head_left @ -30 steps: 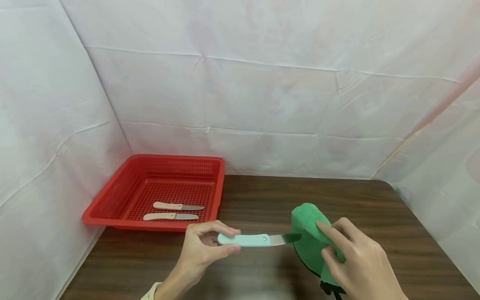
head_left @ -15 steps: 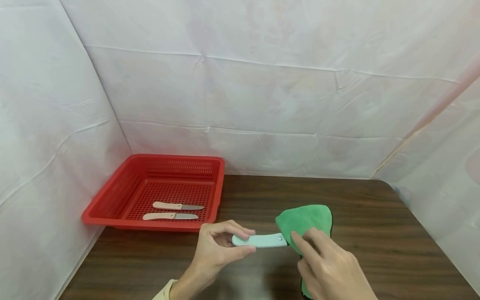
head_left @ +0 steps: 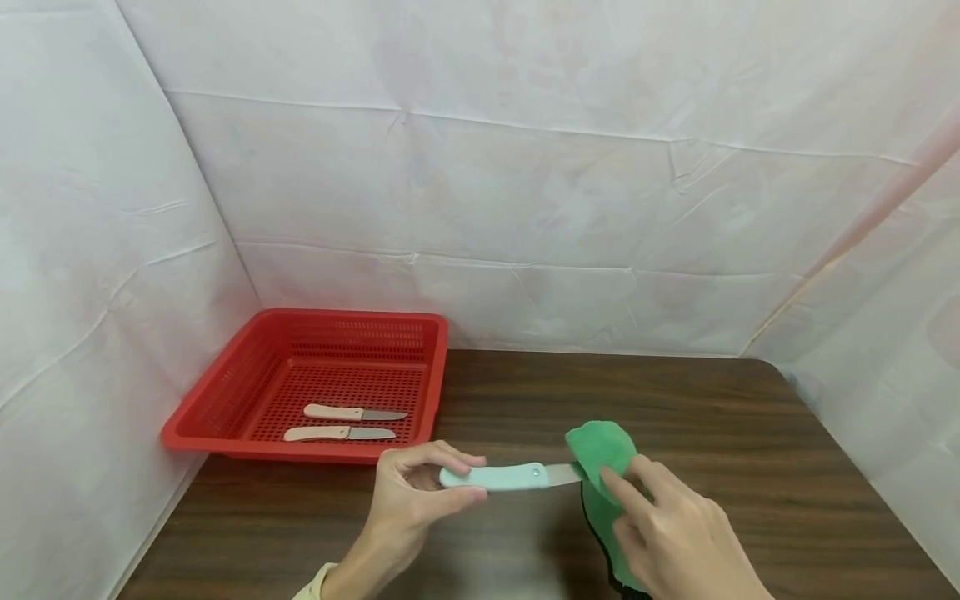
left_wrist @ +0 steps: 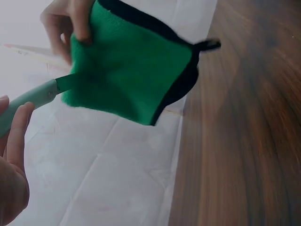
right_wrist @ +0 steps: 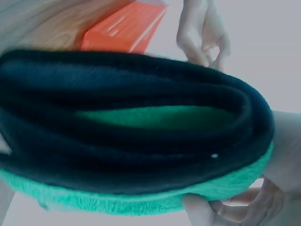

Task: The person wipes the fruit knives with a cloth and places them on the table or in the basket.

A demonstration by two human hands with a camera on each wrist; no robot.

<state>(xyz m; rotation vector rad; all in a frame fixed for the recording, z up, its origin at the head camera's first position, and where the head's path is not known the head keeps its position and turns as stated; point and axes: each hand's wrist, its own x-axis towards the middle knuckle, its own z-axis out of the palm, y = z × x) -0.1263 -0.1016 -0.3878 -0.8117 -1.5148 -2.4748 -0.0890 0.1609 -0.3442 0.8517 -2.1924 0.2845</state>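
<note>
My left hand [head_left: 405, 508] pinches the pale mint handle of a small knife [head_left: 495, 477], held level above the table with its blade pointing right. In my right hand [head_left: 678, 525] is a green cloth [head_left: 603, 454] with black edging, gripped between thumb and fingers. The cloth overlaps the blade's tip, which is hidden behind it. From the left wrist view, the cloth [left_wrist: 127, 66] hangs spread out with a black loop at its corner, and the blade meets its near side. Folded layers of black edging on the cloth [right_wrist: 141, 174] fill the right wrist view.
A red plastic basket [head_left: 360, 325] stands at the back left of the dark wooden table [head_left: 750, 433]. Inside it lie two knives, an upper one [head_left: 333, 412] and a lower one [head_left: 318, 433], with pale pink handles. White sheeting [head_left: 525, 208] encloses the back and sides.
The cloth slid left along the blade up to the handle, then back, baring part of the blade again. The left hand with the knife shifted right, then back left.
</note>
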